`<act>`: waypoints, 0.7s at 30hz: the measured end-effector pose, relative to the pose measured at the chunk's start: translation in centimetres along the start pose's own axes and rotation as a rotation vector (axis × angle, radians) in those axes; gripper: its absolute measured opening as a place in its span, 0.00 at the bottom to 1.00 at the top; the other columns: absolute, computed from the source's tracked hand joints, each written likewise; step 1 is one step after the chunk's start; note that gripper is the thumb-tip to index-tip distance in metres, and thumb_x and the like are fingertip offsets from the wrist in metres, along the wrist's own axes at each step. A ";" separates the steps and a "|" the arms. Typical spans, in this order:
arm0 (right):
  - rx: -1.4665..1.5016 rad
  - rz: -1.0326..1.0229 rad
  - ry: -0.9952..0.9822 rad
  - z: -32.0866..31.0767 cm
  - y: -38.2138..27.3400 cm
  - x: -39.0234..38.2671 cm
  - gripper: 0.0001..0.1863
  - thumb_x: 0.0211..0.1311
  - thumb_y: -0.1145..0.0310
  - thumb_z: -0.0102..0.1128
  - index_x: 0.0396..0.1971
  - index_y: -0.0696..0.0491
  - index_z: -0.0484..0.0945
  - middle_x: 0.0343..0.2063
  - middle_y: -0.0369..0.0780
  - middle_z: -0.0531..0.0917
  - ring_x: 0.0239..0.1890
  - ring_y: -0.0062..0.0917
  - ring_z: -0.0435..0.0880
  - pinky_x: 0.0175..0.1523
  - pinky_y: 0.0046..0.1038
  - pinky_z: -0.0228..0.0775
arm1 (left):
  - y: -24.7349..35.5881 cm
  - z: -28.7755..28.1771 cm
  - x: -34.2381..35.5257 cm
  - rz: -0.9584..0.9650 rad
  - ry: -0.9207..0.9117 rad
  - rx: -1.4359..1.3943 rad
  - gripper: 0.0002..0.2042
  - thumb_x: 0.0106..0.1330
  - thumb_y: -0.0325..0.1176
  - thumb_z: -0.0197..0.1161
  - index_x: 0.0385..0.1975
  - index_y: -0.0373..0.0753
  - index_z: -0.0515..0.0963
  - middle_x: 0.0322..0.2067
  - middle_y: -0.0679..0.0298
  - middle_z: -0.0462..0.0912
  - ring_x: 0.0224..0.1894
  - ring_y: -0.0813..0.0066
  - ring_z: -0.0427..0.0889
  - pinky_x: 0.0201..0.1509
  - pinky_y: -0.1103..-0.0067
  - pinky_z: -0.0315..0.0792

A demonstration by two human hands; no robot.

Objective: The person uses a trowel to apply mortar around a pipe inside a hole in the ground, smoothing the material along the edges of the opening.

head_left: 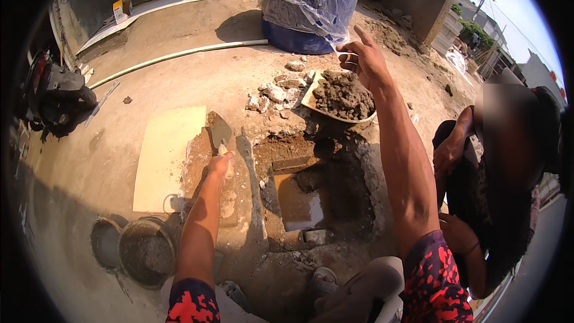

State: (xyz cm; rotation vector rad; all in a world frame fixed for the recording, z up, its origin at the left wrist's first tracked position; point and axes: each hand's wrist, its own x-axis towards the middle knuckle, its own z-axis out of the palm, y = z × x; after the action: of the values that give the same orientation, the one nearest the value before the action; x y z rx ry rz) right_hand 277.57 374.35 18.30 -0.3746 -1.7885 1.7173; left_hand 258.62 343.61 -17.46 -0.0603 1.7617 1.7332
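My left hand [217,162] is closed around the pale handle of a trowel [219,130], whose dull blade points away from me. The trowel is over the mud-smeared right edge of a cream board [167,155] on the ground. Up and to the right, my right hand [366,63] is raised with its index finger stretched out and the other fingers partly bent. Nothing shows clearly in it. Between my arms is a dug rectangular pit [347,185] with brown water [293,200] at its bottom. Beyond the pit sits a pale container [311,97] heaped with wet soil [342,96].
A blue barrel [311,6] wrapped in clear plastic stands at the back. A long pipe [179,57] reaches its base. Two buckets [170,230] [95,239] stand lower left. A motorbike [57,93] is far left. Another person [502,203] crouches close on my right. Rubble [275,93] borders the pit.
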 end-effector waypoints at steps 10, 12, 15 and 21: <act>-0.092 0.227 0.073 -2.7 15.1 -7.9 0.38 0.57 0.72 0.50 0.69 0.47 0.50 0.37 0.39 0.79 0.27 0.19 0.75 0.29 0.20 0.69 | 2.6 -2.6 0.5 0.074 0.301 0.090 0.28 0.52 0.41 0.69 0.47 0.25 0.74 0.43 0.51 0.79 0.41 0.64 0.79 0.43 0.70 0.72; -0.276 0.266 -0.030 -5.0 18.5 -9.4 0.39 0.56 0.65 0.51 0.70 0.47 0.50 0.39 0.41 0.79 0.30 0.21 0.76 0.32 0.24 0.71 | 3.2 -2.7 -0.1 0.078 0.315 0.007 0.28 0.52 0.41 0.69 0.47 0.25 0.74 0.43 0.51 0.79 0.41 0.64 0.79 0.42 0.70 0.73; -0.416 0.257 -0.119 -8.4 23.9 -11.0 0.41 0.55 0.60 0.53 0.70 0.50 0.49 0.39 0.43 0.80 0.30 0.23 0.77 0.36 0.25 0.72 | 3.5 -3.2 0.1 0.060 0.403 0.061 0.27 0.49 0.42 0.71 0.44 0.27 0.77 0.43 0.49 0.81 0.42 0.62 0.82 0.44 0.70 0.74; -0.816 0.201 -0.404 -14.7 33.6 -15.4 0.49 0.49 0.71 0.54 0.71 0.50 0.36 0.23 0.38 0.82 0.24 0.23 0.78 0.35 0.26 0.73 | 3.1 -3.5 1.0 0.073 0.410 0.024 0.22 0.48 0.38 0.71 0.38 0.27 0.78 0.35 0.55 0.81 0.35 0.67 0.80 0.37 0.69 0.73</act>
State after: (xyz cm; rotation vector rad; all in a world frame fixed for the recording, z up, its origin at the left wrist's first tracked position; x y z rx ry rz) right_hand 291.09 380.56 -18.55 -0.5812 -2.8041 1.1503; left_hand 254.98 341.25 -15.54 -0.3685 2.0964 1.8474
